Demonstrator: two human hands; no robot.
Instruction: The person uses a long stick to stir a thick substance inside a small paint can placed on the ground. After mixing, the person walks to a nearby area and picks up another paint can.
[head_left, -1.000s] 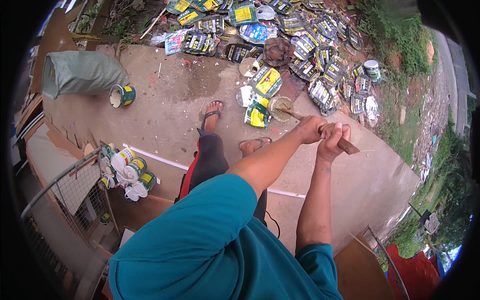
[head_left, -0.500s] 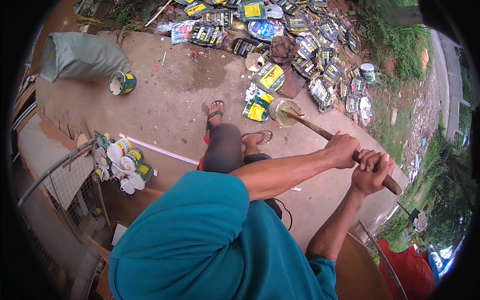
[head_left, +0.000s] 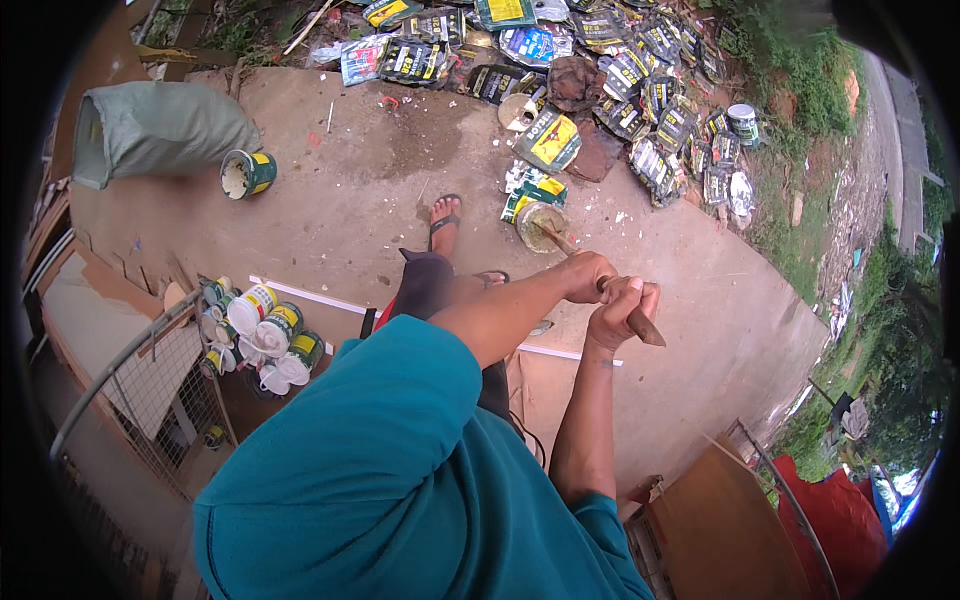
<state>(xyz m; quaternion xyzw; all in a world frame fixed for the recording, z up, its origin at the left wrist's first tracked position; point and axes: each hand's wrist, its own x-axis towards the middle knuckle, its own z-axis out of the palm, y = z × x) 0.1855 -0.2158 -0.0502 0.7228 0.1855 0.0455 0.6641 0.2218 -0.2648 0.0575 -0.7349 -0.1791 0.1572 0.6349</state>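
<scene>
Both my hands are wrapped round a thick wooden stick (head_left: 646,329), one close behind the other. My left hand (head_left: 587,276) grips it lower down, and my right hand (head_left: 622,312) is closed near its butt end. The stick slants down and away to a round bucket (head_left: 527,236) on the concrete, its tip inside the mouth. Greyish wet-looking stuff shows in the bucket; how deep it is I cannot tell. A green and yellow bag (head_left: 543,187) lies flat against the bucket's far side.
Discarded dark bags (head_left: 640,110) heap up at the far right. A pale woven sack (head_left: 165,130) and an open green tub (head_left: 258,173) lie far left. Several stacked tubs (head_left: 278,328) stand beside a wire mesh rail (head_left: 150,400) at left. My sandalled foot (head_left: 444,225) is near the bucket.
My hands and the stick's upper end have swung left and toward me. The bucket appears shifted left and now touches the flat bag more closely; my legs have also shifted.
</scene>
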